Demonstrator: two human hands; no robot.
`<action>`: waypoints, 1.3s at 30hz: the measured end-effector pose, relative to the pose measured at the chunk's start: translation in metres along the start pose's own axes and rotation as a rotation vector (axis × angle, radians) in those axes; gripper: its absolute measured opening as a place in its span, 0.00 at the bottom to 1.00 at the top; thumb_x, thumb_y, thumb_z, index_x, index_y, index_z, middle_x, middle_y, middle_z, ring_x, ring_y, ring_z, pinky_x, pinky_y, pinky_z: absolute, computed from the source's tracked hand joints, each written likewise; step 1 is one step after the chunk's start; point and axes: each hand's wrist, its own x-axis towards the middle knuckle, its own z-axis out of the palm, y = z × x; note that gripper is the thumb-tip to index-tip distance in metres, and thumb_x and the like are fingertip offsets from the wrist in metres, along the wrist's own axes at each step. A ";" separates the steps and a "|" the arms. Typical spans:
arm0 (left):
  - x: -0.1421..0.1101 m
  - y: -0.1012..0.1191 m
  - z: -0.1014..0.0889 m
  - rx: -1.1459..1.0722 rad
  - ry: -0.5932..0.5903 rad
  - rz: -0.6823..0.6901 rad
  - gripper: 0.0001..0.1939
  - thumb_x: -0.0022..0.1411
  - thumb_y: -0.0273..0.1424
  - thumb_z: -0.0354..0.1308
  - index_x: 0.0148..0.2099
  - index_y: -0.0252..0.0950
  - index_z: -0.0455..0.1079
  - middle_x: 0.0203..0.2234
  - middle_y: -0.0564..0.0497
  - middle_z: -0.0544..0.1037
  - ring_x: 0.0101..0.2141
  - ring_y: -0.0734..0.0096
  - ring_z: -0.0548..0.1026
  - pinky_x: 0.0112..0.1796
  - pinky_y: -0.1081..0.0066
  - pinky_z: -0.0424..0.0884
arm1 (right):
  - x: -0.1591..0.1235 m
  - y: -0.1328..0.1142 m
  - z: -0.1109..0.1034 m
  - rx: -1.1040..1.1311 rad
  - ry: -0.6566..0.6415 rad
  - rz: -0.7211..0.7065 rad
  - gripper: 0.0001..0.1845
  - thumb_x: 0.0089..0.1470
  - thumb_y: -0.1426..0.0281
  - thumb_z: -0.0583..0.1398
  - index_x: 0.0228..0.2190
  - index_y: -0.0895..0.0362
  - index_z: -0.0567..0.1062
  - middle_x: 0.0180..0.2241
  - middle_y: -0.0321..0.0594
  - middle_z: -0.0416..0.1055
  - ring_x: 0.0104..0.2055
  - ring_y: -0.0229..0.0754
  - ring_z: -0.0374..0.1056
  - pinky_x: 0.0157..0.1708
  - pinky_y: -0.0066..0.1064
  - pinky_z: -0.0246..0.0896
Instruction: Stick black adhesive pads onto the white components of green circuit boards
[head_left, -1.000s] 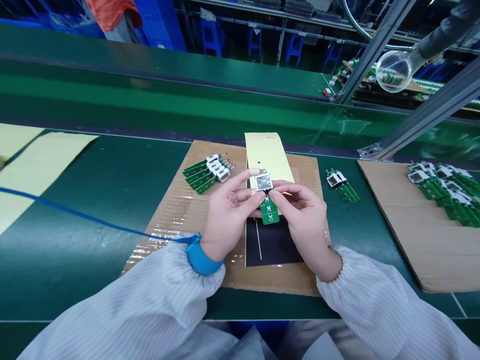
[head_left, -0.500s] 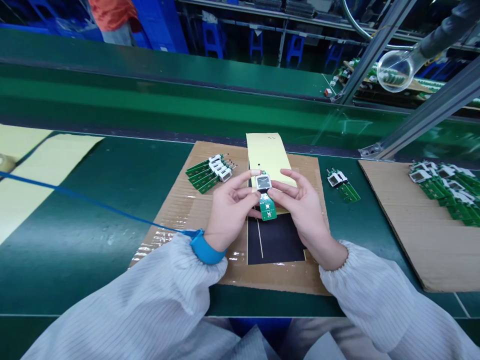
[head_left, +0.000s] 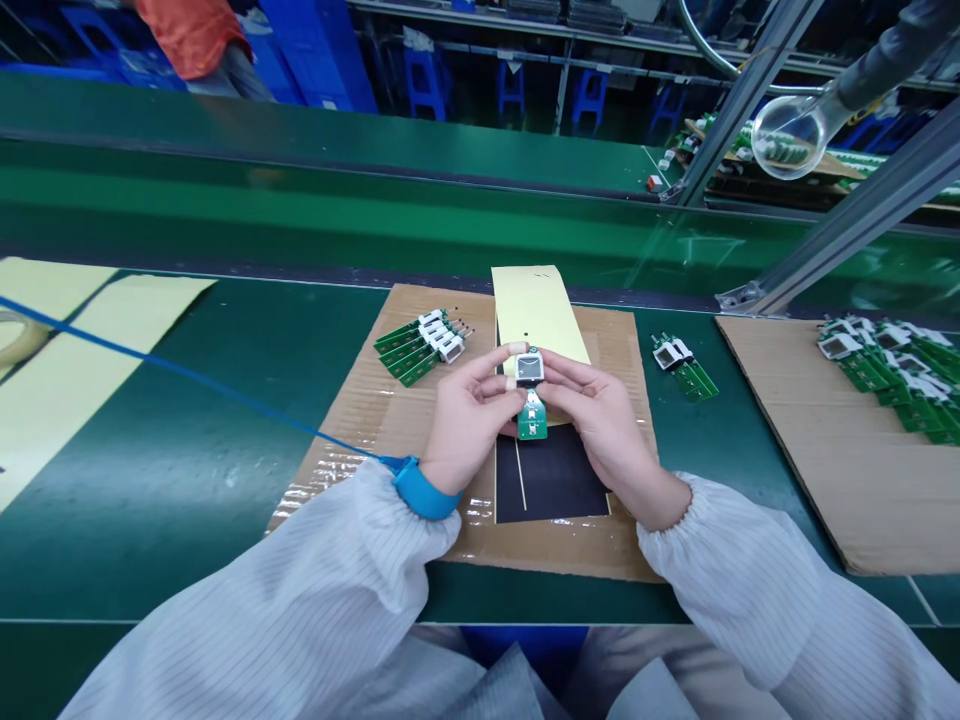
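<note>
Between my two hands is a small green circuit board [head_left: 532, 420] with a white-framed display [head_left: 529, 367] at its far end. My left hand [head_left: 472, 405] pinches its left side, with pale covers on two fingertips. From the right, my right hand [head_left: 604, 410] grips the same board with thumb and fingers. Beneath them lie a yellow paper sheet [head_left: 532, 300] and a black sheet [head_left: 555, 485], both on a cardboard piece [head_left: 352, 430]. Several similar boards [head_left: 420, 345] lie fanned out left of the paper. A blue wrist strap [head_left: 426, 490] circles my left wrist.
Two boards [head_left: 684, 366] lie on the green table right of the cardboard. A second cardboard sheet [head_left: 810, 450] carries several more boards [head_left: 892, 375]. Yellow paper [head_left: 97, 350] and a tape roll [head_left: 19, 338] are at left. A blue cord [head_left: 195, 372] crosses the left side. A clear nozzle [head_left: 787, 138] hangs upper right.
The circuit board has turned a little more upright in my hands. My right fingers have closed in along its side. In the background, the person in orange has shifted left.
</note>
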 end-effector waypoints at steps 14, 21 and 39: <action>0.006 -0.003 -0.007 -0.048 -0.029 -0.026 0.31 0.50 0.28 0.67 0.57 0.32 0.69 0.33 0.46 0.80 0.26 0.73 0.76 0.22 0.79 0.74 | -0.001 -0.001 -0.001 0.052 -0.140 0.021 0.25 0.51 0.74 0.63 0.52 0.55 0.74 0.57 0.40 0.68 0.60 0.44 0.64 0.66 0.42 0.56; 0.008 -0.003 -0.006 -0.069 -0.040 -0.041 0.32 0.50 0.28 0.68 0.58 0.33 0.68 0.34 0.45 0.80 0.26 0.72 0.77 0.22 0.78 0.74 | 0.002 0.002 -0.002 0.024 -0.146 -0.034 0.24 0.51 0.76 0.63 0.51 0.55 0.74 0.55 0.39 0.69 0.59 0.42 0.65 0.64 0.40 0.58; 0.008 -0.005 -0.012 0.008 -0.133 0.011 0.34 0.55 0.33 0.66 0.62 0.32 0.64 0.31 0.48 0.79 0.28 0.72 0.77 0.25 0.78 0.76 | 0.002 -0.001 -0.009 0.029 -0.129 0.041 0.26 0.51 0.71 0.65 0.53 0.54 0.73 0.55 0.42 0.69 0.56 0.45 0.68 0.62 0.46 0.60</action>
